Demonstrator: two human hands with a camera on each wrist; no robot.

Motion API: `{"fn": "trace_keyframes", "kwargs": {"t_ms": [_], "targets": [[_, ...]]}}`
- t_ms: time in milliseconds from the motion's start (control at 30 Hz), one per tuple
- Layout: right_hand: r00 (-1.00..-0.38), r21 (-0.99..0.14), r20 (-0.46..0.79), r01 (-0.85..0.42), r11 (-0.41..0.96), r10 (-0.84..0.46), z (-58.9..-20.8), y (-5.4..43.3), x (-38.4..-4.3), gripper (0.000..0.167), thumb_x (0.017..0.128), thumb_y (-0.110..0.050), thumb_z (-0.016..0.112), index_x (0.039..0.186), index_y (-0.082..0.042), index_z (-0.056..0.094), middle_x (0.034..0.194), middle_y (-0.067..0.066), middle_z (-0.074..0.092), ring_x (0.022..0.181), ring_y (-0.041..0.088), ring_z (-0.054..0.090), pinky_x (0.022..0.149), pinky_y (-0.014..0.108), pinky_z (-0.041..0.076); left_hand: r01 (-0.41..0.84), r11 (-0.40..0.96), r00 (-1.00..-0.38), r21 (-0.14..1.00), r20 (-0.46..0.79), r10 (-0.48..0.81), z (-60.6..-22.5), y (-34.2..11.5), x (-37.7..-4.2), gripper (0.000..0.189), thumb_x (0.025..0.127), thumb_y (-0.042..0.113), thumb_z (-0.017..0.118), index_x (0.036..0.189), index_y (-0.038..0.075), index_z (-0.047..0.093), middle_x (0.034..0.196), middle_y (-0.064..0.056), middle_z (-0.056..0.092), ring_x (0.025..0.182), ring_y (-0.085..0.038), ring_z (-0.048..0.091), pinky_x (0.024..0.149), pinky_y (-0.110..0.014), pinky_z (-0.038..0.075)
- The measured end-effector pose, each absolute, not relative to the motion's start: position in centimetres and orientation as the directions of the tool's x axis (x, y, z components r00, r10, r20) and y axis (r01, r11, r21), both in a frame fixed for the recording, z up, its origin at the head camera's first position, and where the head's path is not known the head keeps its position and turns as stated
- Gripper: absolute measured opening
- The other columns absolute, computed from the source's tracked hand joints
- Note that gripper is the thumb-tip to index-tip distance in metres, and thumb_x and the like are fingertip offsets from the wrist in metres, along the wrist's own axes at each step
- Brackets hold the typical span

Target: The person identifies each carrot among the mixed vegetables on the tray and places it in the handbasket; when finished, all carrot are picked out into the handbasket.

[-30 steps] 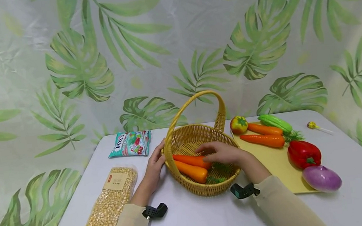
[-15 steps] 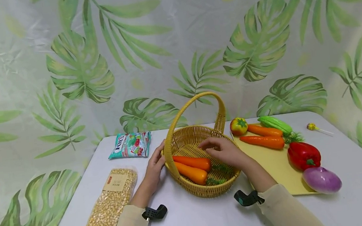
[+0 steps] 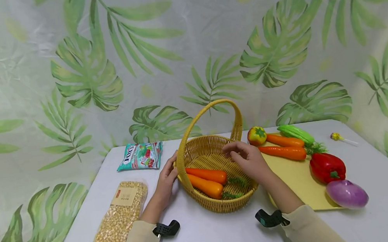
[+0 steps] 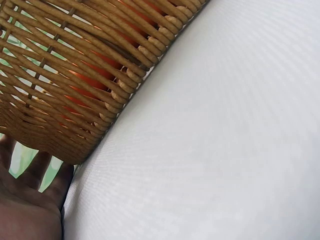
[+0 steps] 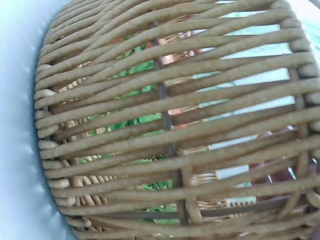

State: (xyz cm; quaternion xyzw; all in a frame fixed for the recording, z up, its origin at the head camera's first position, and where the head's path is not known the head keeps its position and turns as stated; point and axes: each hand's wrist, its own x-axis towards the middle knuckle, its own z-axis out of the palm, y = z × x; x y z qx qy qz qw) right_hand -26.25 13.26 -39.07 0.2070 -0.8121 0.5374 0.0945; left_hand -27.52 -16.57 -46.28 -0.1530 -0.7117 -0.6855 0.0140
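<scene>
A yellow wicker basket [image 3: 220,207] with a tall arched handle stands mid-table. Two orange carrots [image 3: 207,175] lie inside it with their green tops towards its right side. My left hand [image 3: 164,180] rests against the basket's left side; in the left wrist view its spread fingers [image 4: 34,170] touch the outer weave. Over the right part of the basket hovers my right hand [image 3: 248,161], fingers loosely bent, holding nothing. The right wrist view is filled by the basket's woven wall [image 5: 170,120], green carrot tops showing through its gaps.
Right of the basket, a yellow board [image 3: 292,189] bears more carrots [image 3: 284,152], a red-yellow fruit [image 3: 256,135], a green gourd-like vegetable [image 3: 296,133], a red bell pepper [image 3: 327,167] and a purple onion [image 3: 347,194]. A lollipop [image 3: 336,136], candy bag [image 3: 141,156] and corn kernel bag [image 3: 117,222] lie around.
My right hand has drawn back from the carrots towards the basket's right side. The left hand stays against the basket, and the carrots lie where they were.
</scene>
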Motion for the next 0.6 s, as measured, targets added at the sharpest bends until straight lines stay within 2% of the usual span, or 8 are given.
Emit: {"fn": "trace_keyframes", "kwargs": {"t_ms": [133, 333, 467, 533, 600], "targets": [[-0.893, -0.82, 0.395, -0.449, 0.355, -0.217, -38.9, 13.9, -26.5, 0.021, 0.1, -0.01, 0.054, 0.114, -0.014, 0.069, 0.112, 0.006, 0.072, 0.104, 0.022, 0.065, 0.09, 0.017, 0.051, 0.242, 0.025, -0.954, 0.97, 0.233, 0.19, -46.1, -16.5, -27.5, 0.049, 0.104, 0.021, 0.044, 0.153, 0.025, 0.04, 0.165, 0.009, 0.026, 0.154, -0.014, 0.019, 0.123, -0.045, 0.024], [-0.896, -0.822, 0.399, -0.443, 0.357, -0.193, -38.7, 15.6, -26.9, 0.024, 0.101, -0.01, 0.052, 0.12, -0.01, 0.066, 0.119, 0.014, 0.068, 0.107, 0.027, 0.063, 0.087, 0.016, 0.051, 0.239, 0.031, -0.954, 0.97, 0.229, 0.191, -46.3, -16.5, -27.6, 0.049, 0.105, 0.021, 0.044, 0.153, 0.026, 0.039, 0.164, 0.01, 0.028, 0.153, -0.014, 0.021, 0.121, -0.037, 0.028], [-0.898, -0.839, 0.399, -0.44, 0.322, -0.187, -38.5, 16.9, -27.2, 0.026, 0.101, -0.01, 0.053, 0.125, -0.006, 0.063, 0.125, 0.019, 0.064, 0.11, 0.031, 0.062, 0.088, 0.013, 0.051, 0.24, 0.028, -0.954, 0.97, 0.23, 0.192, -46.4, -16.5, -27.7, 0.049, 0.104, 0.021, 0.044, 0.153, 0.026, 0.039, 0.165, 0.009, 0.028, 0.154, -0.014, 0.02, 0.122, -0.039, 0.027], [-0.899, -0.84, 0.401, -0.438, 0.321, -0.178, -38.4, 17.6, -27.2, 0.028, 0.101, -0.009, 0.054, 0.127, -0.004, 0.061, 0.126, 0.02, 0.063, 0.109, 0.028, 0.063, 0.087, 0.013, 0.052, 0.238, 0.023, -0.954, 0.971, 0.229, 0.193, -46.4, -16.5, -27.7, 0.05, 0.104, 0.021, 0.044, 0.153, 0.025, 0.039, 0.165, 0.009, 0.028, 0.154, -0.014, 0.02, 0.123, -0.042, 0.025], [-0.903, -0.839, 0.397, -0.43, 0.334, -0.165, -38.3, 18.1, -27.3, 0.029, 0.101, -0.011, 0.054, 0.129, -0.005, 0.06, 0.127, 0.019, 0.062, 0.108, 0.019, 0.064, 0.087, 0.012, 0.051, 0.234, 0.022, -0.954, 0.972, 0.226, 0.195, -46.4, -16.5, -27.7, 0.05, 0.104, 0.021, 0.044, 0.154, 0.025, 0.039, 0.165, 0.009, 0.027, 0.155, -0.014, 0.019, 0.124, -0.044, 0.023]]}}
